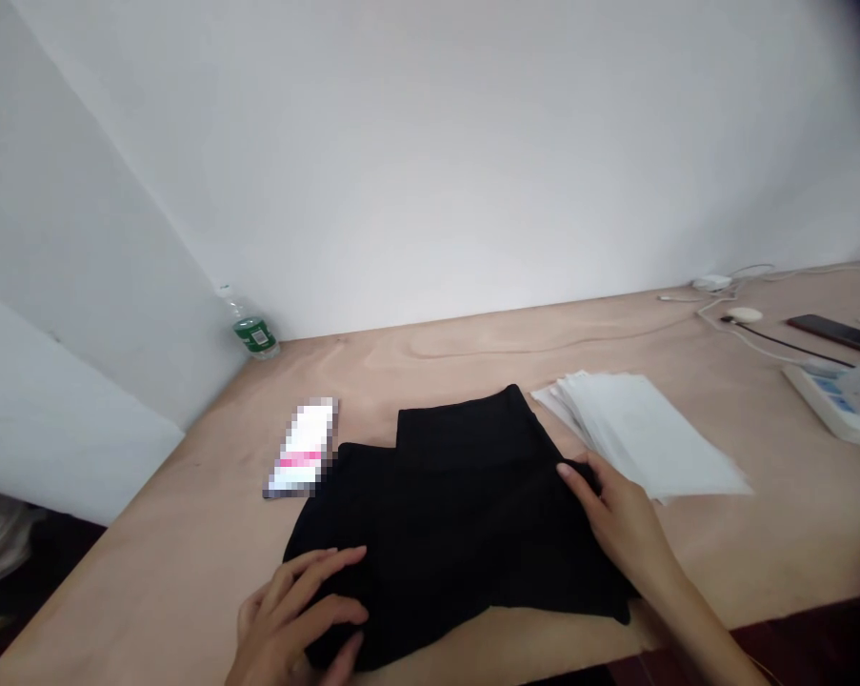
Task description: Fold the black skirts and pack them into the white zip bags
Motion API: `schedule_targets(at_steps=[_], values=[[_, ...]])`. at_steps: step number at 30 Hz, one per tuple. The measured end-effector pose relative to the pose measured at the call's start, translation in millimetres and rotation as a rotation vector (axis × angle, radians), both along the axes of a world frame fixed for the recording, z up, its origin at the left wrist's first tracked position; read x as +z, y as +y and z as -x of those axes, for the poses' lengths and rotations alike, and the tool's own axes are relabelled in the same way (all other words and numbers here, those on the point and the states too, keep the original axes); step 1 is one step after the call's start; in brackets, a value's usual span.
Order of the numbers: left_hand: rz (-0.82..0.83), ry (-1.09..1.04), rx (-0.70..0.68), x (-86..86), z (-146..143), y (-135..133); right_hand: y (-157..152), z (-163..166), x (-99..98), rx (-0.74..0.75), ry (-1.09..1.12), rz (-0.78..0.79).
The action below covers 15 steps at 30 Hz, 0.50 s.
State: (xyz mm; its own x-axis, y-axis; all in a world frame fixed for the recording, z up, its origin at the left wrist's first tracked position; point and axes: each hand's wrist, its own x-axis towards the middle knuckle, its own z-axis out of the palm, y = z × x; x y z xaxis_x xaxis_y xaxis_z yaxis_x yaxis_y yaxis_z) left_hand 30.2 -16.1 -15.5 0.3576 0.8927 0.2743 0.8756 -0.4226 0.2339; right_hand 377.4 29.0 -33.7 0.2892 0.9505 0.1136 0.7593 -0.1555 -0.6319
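A black cloth garment (465, 514), by its outline a pair of shorts, lies spread on the table in front of me. Its upper edge is stepped, and a shallow notch shows at the near edge. My right hand (619, 519) pinches the garment's right edge, thumb on top and the fingers curled under. At the lower left, my left hand (293, 615) rests with fingers apart on the near left part of the black cloth. Dark fabric hides most of its folds and seams.
Left of the garment lies a phone (302, 448) with its screen lit. A plastic bottle (254, 333) stands by the wall corner. White plastic bags or sheets (650, 433) are stacked to the right. Farther right are cables (715, 319), a dark phone (840, 335) and a power strip (833, 405).
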Motion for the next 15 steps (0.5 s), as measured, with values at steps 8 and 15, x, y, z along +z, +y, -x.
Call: schedule_targets(at_steps=[8,15], values=[[0.058,-0.165,0.073,15.5,-3.4,13.9,12.4,2.6,0.9,-0.021,-0.294,0.053],[0.055,-0.063,-0.008,13.5,-10.0,19.7,15.5,4.5,1.2,-0.008,-0.284,0.091]])
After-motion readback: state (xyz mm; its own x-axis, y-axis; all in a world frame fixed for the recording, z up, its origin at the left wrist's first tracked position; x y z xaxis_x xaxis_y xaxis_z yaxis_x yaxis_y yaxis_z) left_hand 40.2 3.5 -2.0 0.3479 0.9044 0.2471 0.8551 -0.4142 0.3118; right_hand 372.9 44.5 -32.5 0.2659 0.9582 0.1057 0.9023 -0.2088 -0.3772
